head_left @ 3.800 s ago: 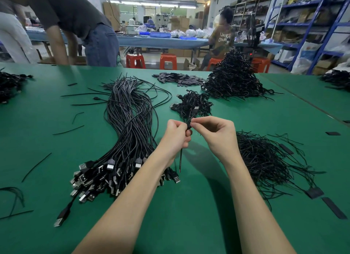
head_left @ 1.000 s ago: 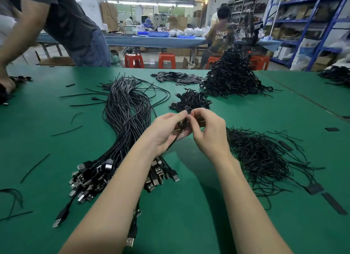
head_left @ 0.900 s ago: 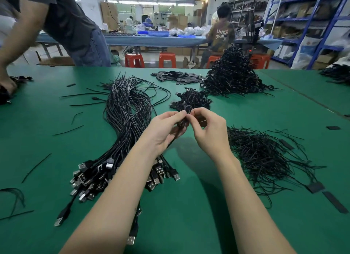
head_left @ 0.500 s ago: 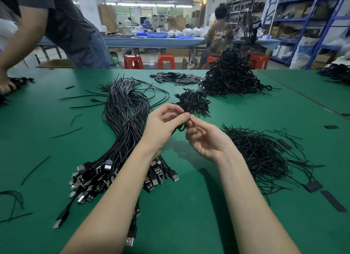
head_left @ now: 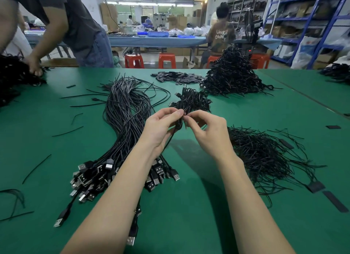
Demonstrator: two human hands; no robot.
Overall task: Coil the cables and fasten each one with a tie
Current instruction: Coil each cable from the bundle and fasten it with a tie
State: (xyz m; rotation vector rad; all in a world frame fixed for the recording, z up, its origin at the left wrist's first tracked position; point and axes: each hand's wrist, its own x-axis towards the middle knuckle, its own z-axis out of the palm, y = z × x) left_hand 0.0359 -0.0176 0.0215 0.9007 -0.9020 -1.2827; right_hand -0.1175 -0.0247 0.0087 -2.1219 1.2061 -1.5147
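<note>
**Head view: one small cable in the hands, a big bunch still to do**

Head view shows two hands held up over the green table (head_left: 189, 206). The fingers (head_left: 175, 113) of the left hand (head_left: 161, 128) are pinching the top of a small coiled cable (head_left: 179, 123). The right hand (head_left: 207, 132) has its fingers curled, and the tips pinch the same cable from the other side. I think a thin tie is being twisted round it, but the tie is too small to see clearly. One end of the cable hangs down under the left hand.

Just behind the hands sits a small pile of tied cables (head_left: 191, 102). Farther back is a much bigger heap of cables (head_left: 233, 77). These look finished.

To the left lies a long bunch of loose cables (head_left: 125, 117), with their plugs (head_left: 94, 176) near the person. None of these are coiled yet. To the right is a messy pile of thin ties (head_left: 265, 155), ready to use.

So some of the job is done, but a lot is left. Another person (head_left: 75, 26) works at the far left of the table.
</note>
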